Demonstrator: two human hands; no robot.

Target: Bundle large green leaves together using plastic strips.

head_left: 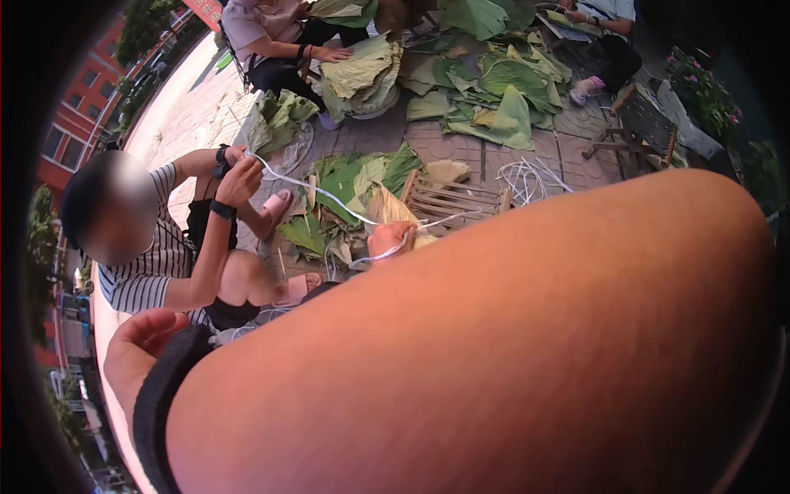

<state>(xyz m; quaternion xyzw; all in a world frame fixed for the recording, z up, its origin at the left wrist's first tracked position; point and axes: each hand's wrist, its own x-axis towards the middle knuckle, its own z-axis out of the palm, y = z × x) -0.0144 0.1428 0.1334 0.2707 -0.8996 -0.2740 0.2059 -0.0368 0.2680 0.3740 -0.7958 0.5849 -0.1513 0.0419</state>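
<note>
My left hand (391,240) is closed around a white cord (325,193) beside a pale, dried leaf (385,204). The cord stretches up-left to the hands (239,174) of a squatting person in a striped shirt. Close to the camera, my right forearm (469,329) crosses the picture and hides my left arm. A black band circles the right wrist. At the lower left, my right hand (144,346) has loosely bent fingers, with nothing visible in them.
A small slatted wooden stool (461,202) stands beyond my left hand, with loose white cord (531,177) beside it. Large green leaves (341,177) lie on the paving, and more leaves (510,90) are heaped farther back. A seated person's hand (331,54) rests on stacked leaves.
</note>
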